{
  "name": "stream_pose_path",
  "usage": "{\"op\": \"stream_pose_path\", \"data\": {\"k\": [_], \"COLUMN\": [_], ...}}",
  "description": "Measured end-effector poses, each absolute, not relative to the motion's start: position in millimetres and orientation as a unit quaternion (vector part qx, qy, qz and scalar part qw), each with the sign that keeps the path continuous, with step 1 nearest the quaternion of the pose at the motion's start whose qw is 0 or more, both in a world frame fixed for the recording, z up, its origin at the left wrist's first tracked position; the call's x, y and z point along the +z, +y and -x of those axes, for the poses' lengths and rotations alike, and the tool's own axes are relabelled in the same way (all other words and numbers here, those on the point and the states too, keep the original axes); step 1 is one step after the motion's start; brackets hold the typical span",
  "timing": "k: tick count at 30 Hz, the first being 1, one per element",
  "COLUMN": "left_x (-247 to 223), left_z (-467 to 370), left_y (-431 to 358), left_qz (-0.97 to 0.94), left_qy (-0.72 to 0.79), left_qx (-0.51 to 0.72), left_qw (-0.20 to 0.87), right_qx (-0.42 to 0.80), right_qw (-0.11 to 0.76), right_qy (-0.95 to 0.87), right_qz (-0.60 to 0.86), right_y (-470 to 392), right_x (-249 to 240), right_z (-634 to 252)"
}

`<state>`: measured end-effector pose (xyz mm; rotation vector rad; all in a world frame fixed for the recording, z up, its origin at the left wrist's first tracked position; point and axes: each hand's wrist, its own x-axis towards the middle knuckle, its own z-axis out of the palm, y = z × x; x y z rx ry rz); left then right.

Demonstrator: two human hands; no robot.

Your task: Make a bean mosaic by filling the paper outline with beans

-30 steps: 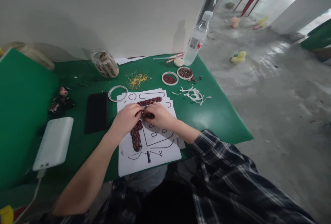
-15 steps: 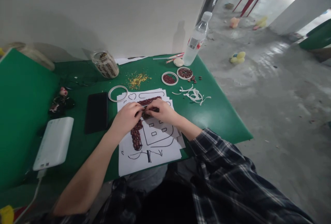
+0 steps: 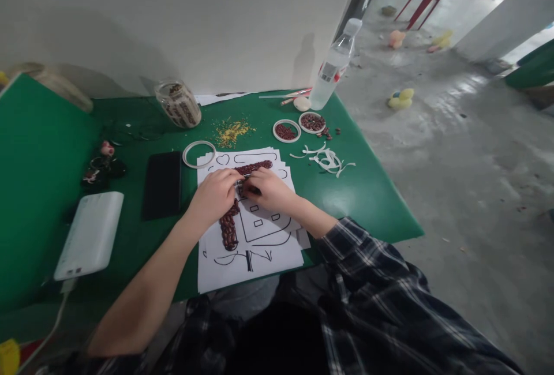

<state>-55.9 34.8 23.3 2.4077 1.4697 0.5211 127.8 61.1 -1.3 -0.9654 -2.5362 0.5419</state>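
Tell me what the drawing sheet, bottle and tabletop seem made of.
Drawing sheet: matte white paper, judging by its thin, flat edges.
Bottle: probably smooth plastic, being see-through with bright highlights.
Tabletop: glossy green surface, showing a soft reflection; its material is unclear.

The left hand point(image 3: 217, 191) and right hand point(image 3: 269, 189) nearly meet, fingers point(image 3: 235, 176) bent, forearms point(image 3: 167, 259) converging.
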Motion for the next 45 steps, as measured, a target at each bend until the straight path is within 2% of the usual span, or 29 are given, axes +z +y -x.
{"op": "stream_pose_path", "data": {"k": [8,14,22,29,33,39,45], "left_x": [20,21,21,21,24,27,19], "left_z": [56,56,56,56,58,66,70], "left_y": [37,36,36,37,37,40,45], "left_qz": [-0.831,-0.83,-0.829,-0.828,-0.839,-0.844,-0.852], "left_qy": [0.508,0.51,0.512,0.511,0.491,0.486,0.487], "left_qx": [0.181,0.18,0.179,0.175,0.175,0.157,0.137], "left_qw": [0.136,0.134,0.137,0.15,0.156,0.163,0.137], "right_qx": [0.132,0.148,0.142,0.185,0.256,0.328,0.339], "right_qw": [0.174,0.18,0.187,0.212,0.259,0.4,0.408], "right_qy": [-0.911,-0.915,-0.89,-0.873,-0.85,-0.737,-0.721], "right_qz": [0.349,0.331,0.391,0.399,0.38,0.435,0.447], "right_y": [57,57,50,48,50,58,64], "right_x": [2,-5,-7,-7,0,10,6], "right_z": [-126,-121,-111,-109,-116,-132,-136]}}
